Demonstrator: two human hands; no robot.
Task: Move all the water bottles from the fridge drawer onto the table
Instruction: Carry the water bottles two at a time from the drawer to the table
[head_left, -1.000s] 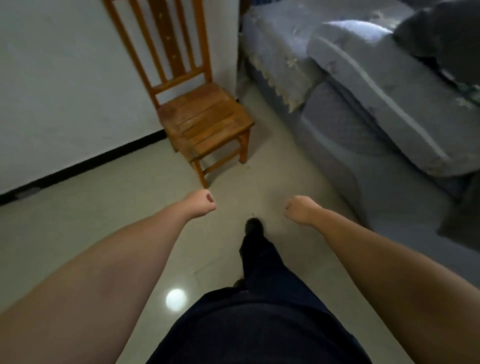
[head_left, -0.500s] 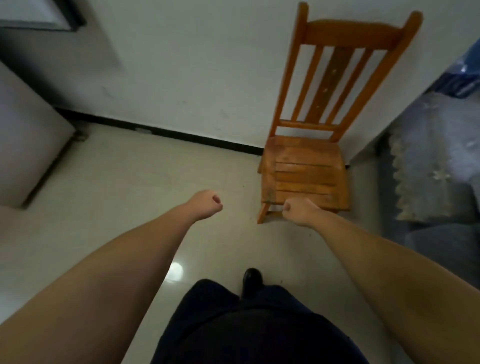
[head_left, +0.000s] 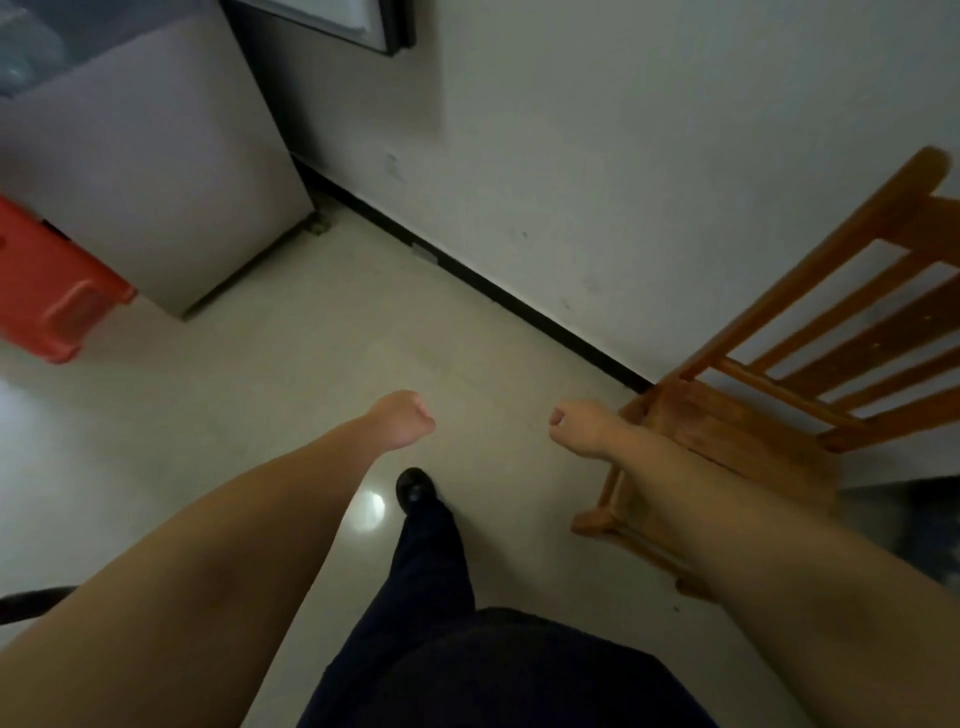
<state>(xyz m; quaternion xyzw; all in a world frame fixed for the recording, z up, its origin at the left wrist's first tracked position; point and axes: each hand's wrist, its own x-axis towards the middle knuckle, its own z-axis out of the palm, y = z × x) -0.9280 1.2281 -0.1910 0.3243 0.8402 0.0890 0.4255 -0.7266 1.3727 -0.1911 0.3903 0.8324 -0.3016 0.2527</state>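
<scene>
Hanging forward above the floor (head_left: 291, 364), left hand (head_left: 402, 418) and right hand (head_left: 576, 428) are curled into empty fists. Water bottles (head_left: 21, 57) show blurrily in the fridge drawer (head_left: 156, 171) far left, well apart from both hands.

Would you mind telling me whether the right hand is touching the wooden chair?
Cannot tell. In the head view the right hand overlaps the wooden chair's seat corner, but only one view exists, so depth is unclear.
</scene>
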